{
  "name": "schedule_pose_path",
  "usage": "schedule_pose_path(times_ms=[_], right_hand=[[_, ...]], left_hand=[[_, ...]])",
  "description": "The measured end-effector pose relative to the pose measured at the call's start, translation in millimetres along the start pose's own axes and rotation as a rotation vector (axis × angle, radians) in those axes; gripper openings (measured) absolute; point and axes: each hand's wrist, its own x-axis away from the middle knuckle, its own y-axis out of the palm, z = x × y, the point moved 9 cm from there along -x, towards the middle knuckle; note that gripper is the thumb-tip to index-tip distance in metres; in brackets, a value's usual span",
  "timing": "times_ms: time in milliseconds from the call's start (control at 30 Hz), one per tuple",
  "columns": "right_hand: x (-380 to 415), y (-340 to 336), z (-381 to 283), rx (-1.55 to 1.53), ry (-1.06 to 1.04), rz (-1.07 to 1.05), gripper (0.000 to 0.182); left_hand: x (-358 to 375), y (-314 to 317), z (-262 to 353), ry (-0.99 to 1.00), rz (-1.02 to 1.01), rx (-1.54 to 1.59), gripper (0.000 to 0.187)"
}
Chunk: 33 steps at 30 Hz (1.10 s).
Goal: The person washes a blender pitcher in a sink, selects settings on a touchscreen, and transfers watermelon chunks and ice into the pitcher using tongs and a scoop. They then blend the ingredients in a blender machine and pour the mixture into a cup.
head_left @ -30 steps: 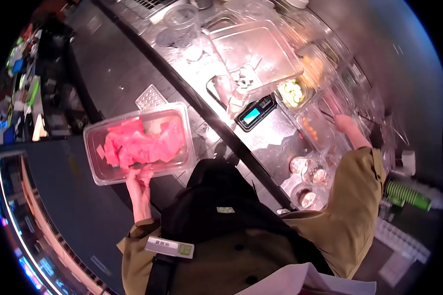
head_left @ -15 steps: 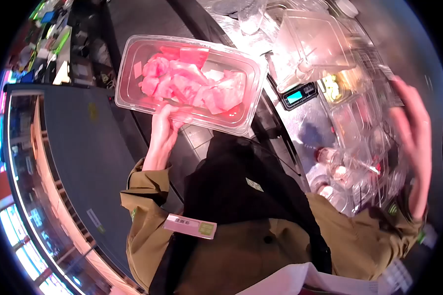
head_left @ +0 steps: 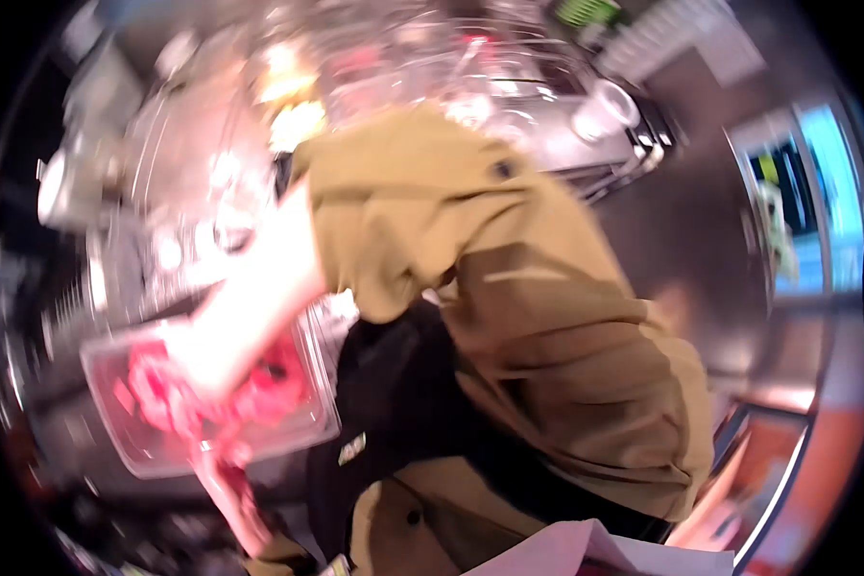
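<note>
A clear plastic tub [head_left: 144,459] hangs at the lower left, tilted, with pink pieces of food [head_left: 280,386] in it. What kind of food it is I cannot make out under the pink light. My left hand [head_left: 223,461] grips the tub by its near side, fingers at the rim. My right hand [head_left: 202,357] reaches over the tub and down onto the pink pieces. Motion smears its fingers, so whether they hold a piece cannot be seen. The right sleeve covers much of the middle of the view.
Across the far counter stand a large clear container [head_left: 178,144], yellow food [head_left: 298,125] and several clear tubs, all blurred. A white cup [head_left: 607,108] stands near the counter's right end. Beyond are a green object [head_left: 588,12] and a bright window-like panel [head_left: 830,192].
My view has swung to the right. My right hand has come from beside the counter across into the tub. The tub, still in my left hand, now appears lower and further left.
</note>
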Motion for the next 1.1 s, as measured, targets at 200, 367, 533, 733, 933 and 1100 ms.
schedule_pose_path(times_ms=[200, 367, 533, 733, 933, 1100], right_hand=[[-41, 3, -18, -0.093, -0.089, -0.016, 0.016], [-2, 20, -36, -0.194, 0.192, 0.189, 0.019], [17, 11, -22, -0.191, 0.293, 0.275, 0.019], [96, -41, 1, -0.264, 0.327, 0.459, 0.013], [148, -64, 31, -0.290, 0.428, 0.503, 0.031], [143, -45, 33, -0.234, 0.331, 0.411, 0.024]], left_hand=[[-39, -40, 7, -0.133, -0.069, -0.081, 0.028], [-36, -49, -5, -0.237, 0.017, -0.105, 0.022], [-47, -53, -5, -0.335, -0.070, -0.015, 0.026], [-36, -12, 34, -0.338, -0.099, 0.132, 0.023], [-24, 14, 64, -0.181, -0.163, 0.215, 0.032], [-22, 22, 58, -0.161, -0.132, 0.180, 0.029]])
